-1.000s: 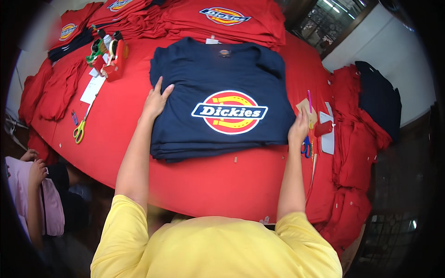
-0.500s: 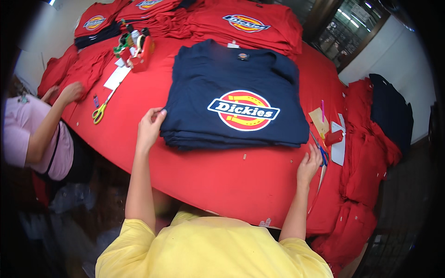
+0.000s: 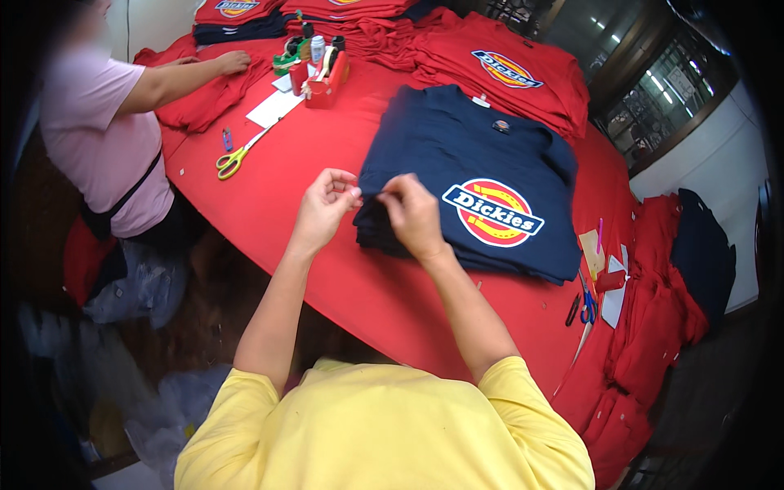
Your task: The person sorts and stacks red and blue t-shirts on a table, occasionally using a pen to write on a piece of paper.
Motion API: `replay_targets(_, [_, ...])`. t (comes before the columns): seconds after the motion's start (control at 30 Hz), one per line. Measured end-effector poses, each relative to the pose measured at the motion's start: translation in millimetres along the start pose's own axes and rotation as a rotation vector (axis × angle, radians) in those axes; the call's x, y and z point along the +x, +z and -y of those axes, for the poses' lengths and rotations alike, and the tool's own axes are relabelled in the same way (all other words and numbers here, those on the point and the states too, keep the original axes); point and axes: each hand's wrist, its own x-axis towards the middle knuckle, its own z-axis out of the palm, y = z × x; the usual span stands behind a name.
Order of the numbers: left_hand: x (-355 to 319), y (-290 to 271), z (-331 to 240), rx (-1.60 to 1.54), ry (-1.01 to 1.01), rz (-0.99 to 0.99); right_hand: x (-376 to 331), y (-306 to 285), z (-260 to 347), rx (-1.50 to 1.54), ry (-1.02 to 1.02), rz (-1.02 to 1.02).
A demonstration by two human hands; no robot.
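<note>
Both hands had come together at the near left corner of the navy shirt stack [image 3: 482,180]; half a second before, the left hand was alone at that side and the right hand was far away, close to the blue scissors. The left hand [image 3: 325,206] was now just beside the corner of the stack, its fingers curled and the thumb meeting the fingertips in a pinch. The right hand [image 3: 415,214] lay on the same corner, and its grip was closed on the dark edge of the top layers. If the left grip really held cloth or only touched it, I could not tell, because the fingers hid the edge.

The navy stack lay flat on the red worktop [image 3: 327,269], its round emblem up, and it looked turned more to the right than before. Beyond the stack, a red shirt [image 3: 498,65] with the same kind of emblem lay spread. To the left of the stack and well apart from it were scissors with yellow handles [image 3: 233,159], and behind them a white paper sheet [image 3: 273,108] and a red tape dispenser [image 3: 327,77]. To the right of the stack lay the blue scissors [image 3: 588,306]. Far left of the stack, another person in a pink shirt [image 3: 98,139] rested a hand [image 3: 231,61] on red cloth.
</note>
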Motion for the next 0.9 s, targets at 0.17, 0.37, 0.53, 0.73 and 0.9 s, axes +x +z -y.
replay_targets(0.17, [-27,1,14,0.382,0.006,0.150,18,-25,3,0.052,0.105,0.020])
replay_targets(0.37, [-4,-5,-1,0.275,0.139,0.047,0,-10,6,-0.113,0.028,0.218])
replay_targets(0.53, [-20,-2,-11,0.581,0.255,0.244,18,-26,10,0.136,0.373,-0.159])
replay_targets(0.73, [-5,5,-5,0.476,0.227,0.155,-9,-23,19,-0.206,-0.055,0.232])
replay_targets(0.9, [-12,4,-12,0.506,0.154,0.188,-5,-27,11,0.053,0.415,-0.129])
